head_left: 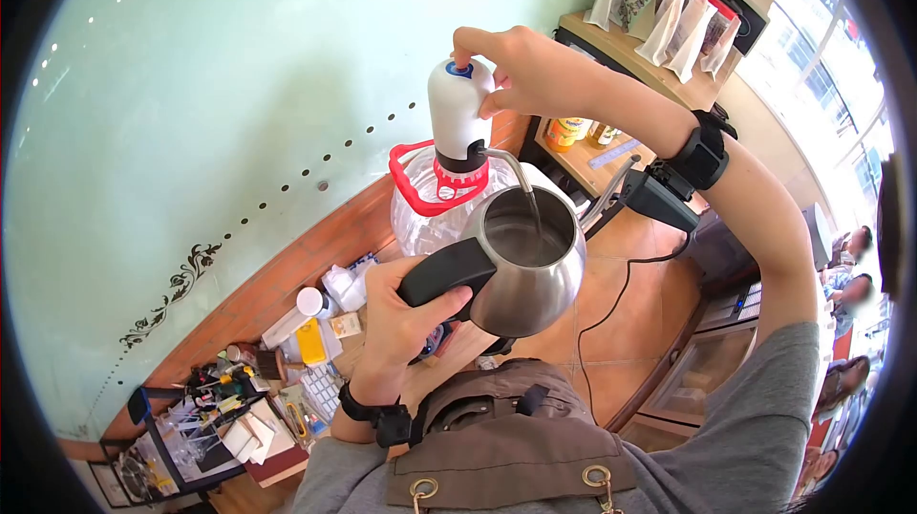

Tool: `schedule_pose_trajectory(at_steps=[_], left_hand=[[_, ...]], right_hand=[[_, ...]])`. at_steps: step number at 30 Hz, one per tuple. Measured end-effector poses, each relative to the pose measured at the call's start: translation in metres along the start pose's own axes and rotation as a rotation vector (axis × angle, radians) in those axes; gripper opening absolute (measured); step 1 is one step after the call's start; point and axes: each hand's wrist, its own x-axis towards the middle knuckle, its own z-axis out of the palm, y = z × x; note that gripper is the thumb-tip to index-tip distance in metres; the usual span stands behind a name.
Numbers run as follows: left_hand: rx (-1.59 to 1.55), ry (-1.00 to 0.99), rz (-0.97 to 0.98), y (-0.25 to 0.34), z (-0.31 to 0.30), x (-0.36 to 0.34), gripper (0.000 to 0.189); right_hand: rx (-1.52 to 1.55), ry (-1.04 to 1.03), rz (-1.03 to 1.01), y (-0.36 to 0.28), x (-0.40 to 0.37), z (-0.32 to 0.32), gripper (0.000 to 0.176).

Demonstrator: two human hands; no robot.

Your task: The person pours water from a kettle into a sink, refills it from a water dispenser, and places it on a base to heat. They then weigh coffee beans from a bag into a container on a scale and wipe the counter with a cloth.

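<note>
My left hand [406, 315] is wrapped round the black handle of a stainless steel gooseneck kettle [535, 289], held up with its lid off. The kettle's thin spout [611, 191] points away to the right. Above it, my right hand [497, 70] grips the top of a white electric water pump [457, 113], a finger on its blue-ringed button. From the pump a bent metal tube [516, 170] reaches into the kettle's mouth, where a stream seems to fall. Below the pump is a clear water jug [411, 218] with a red carrying handle [406, 184].
On the lower left, a cluttered desk [244, 409] holds papers, pens and a keyboard [320, 388]. Shelves [697, 84] with standing bags are at the upper right. A black cable [602, 323] runs down over the tiled floor [616, 309]. Several people sit at the far right.
</note>
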Motion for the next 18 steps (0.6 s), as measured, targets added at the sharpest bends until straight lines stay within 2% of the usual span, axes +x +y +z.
schedule_pose_trajectory(at_steps=[7, 18], left_hand=[[-0.015, -0.011, -0.006, 0.0023, 0.0012, 0.0015, 0.009], [-0.027, 0.003, -0.004, 0.0004, 0.0005, 0.0013, 0.010]], right_hand=[[-0.020, 0.085, -0.094, 0.0059, -0.0013, 0.0074, 0.048], [0.000, 0.052, -0.091, 0.0050, -0.0014, 0.0029, 0.047]])
